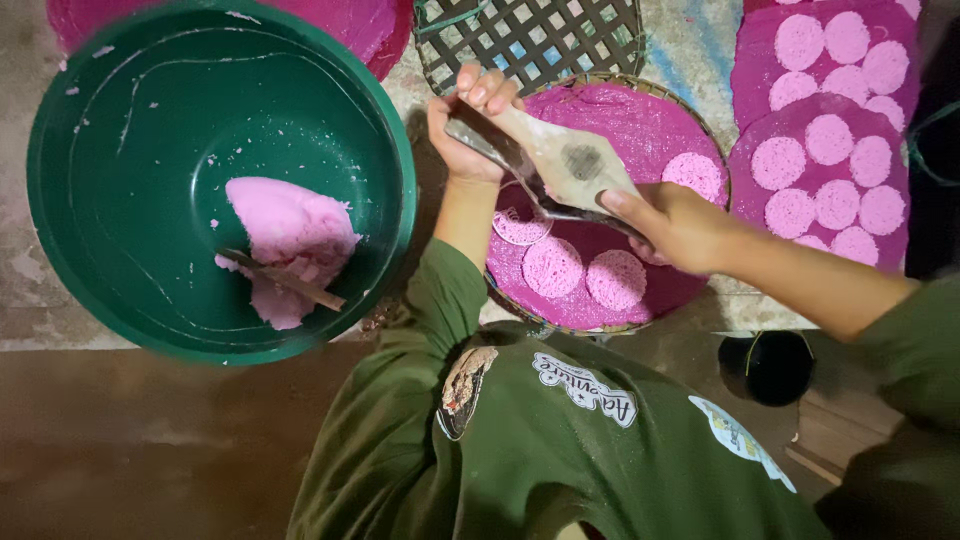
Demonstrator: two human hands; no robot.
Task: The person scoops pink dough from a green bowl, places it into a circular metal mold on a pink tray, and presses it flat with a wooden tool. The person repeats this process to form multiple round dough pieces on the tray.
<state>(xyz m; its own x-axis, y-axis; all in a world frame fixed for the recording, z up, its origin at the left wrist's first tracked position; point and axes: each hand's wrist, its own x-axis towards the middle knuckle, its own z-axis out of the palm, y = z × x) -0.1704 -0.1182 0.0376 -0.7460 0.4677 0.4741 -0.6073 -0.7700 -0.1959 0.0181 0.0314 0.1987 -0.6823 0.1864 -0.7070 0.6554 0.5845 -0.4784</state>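
My hands (560, 175) and the wooden paddle (575, 160) hide the middle of the round tray (640, 120). At the top edge, the lattice tray (530, 35) is cut off; at upper right, the pink sheet (825, 120) also.

A large basin (110, 150) sits at the left of the view, on the floor (150, 440). Inside it, toward its right side, lies a lump of dough (290, 235), and a wooden stick (285, 280) rests across the lump's lower part. To the right of the basin stands a round woven tray (625, 115), with flat dough discs (553, 267) laid on its lower half and one near its right rim. Above this tray both hands meet: the left hand (465, 120) at its left edge, the right hand (675, 220) over its middle, a flat paddle (565, 155) between them. Behind the tray lies a lattice mat (530, 35). Further right, another tray (890, 250) holds many discs in rows.
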